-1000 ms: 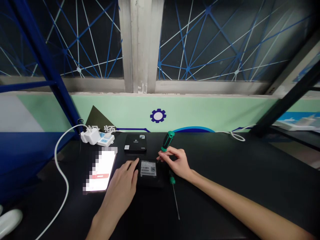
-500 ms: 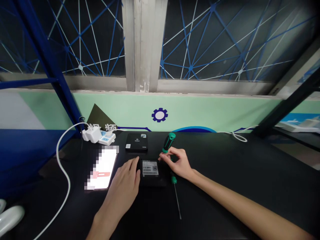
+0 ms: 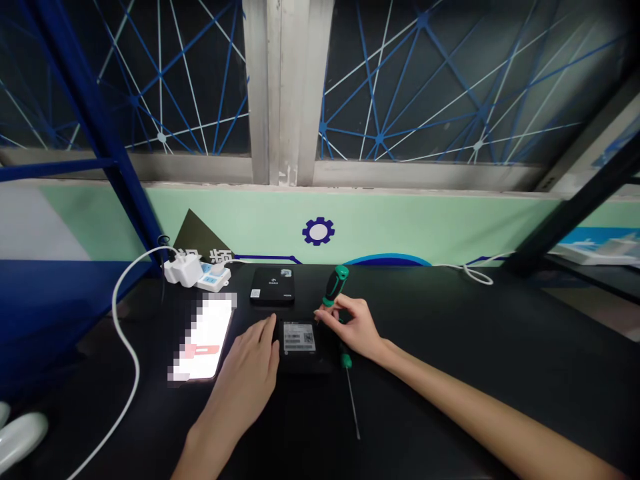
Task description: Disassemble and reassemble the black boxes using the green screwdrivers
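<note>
A black box [image 3: 305, 363] with a white printed label [image 3: 299, 337] lies flat on the black table. Along its left side is my left hand [image 3: 253, 360], index finger at the far left corner and thumb by the near part, holding it steady. My right hand [image 3: 355, 327] pinches a screwdriver [image 3: 337, 285] with a green and black handle low down, over the box's far right corner. It stands nearly upright, tilted a little to the right; its tip is hidden by the fingers. Below my right wrist lies a second screwdriver [image 3: 353, 403], its handle partly covered.
Behind the labelled box sits another black box [image 3: 273, 285]. To the left are a bright, pixelated phone [image 3: 203, 340], a white power strip with plugs [image 3: 195, 270] and a long white cable [image 3: 131, 347]. A white loop of cord [image 3: 479, 275] lies at the back right.
The whole view has shifted very slightly. Both hands keep their places, and the screwdriver stays in my right hand over the same corner.
</note>
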The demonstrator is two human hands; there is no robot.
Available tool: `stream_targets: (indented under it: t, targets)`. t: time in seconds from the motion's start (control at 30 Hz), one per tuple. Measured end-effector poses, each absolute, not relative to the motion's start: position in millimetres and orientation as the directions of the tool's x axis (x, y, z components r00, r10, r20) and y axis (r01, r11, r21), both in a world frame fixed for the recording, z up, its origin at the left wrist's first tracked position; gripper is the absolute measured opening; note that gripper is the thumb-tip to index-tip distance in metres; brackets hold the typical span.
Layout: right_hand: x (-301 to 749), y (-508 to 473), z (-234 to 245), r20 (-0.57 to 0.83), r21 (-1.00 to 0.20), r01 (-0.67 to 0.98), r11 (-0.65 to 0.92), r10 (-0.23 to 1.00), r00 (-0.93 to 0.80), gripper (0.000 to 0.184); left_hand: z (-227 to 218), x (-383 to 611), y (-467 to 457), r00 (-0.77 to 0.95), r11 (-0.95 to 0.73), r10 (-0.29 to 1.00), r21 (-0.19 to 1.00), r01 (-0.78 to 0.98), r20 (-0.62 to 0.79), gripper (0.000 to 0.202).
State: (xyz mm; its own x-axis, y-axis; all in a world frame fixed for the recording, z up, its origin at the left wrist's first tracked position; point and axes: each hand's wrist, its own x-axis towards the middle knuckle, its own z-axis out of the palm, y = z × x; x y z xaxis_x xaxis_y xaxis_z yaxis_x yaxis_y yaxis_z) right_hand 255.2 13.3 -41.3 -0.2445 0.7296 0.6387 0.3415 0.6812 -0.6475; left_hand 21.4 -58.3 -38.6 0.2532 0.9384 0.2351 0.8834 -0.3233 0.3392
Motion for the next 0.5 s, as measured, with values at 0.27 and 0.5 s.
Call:
stream_targets:
  t: [0.27, 0.5]
  targets:
    - [255.8, 8.1, -31.6, 0.653, -0.623, 0.293, 0.725, 0.688, -0.316, 0.027, -41.0, 21.3, -58.5, 0.238, -0.322, 0.936, 0.357, 0.877, 0.258, 0.049]
    - [255.8, 10.7, -35.8, 0.644, -0.623, 0.329, 0.71, 0.704, -0.299, 0.029, -37.1, 21.4, -59.4, 0.244, -0.324, 0.938, 0.371, 0.87, 0.247, 0.049]
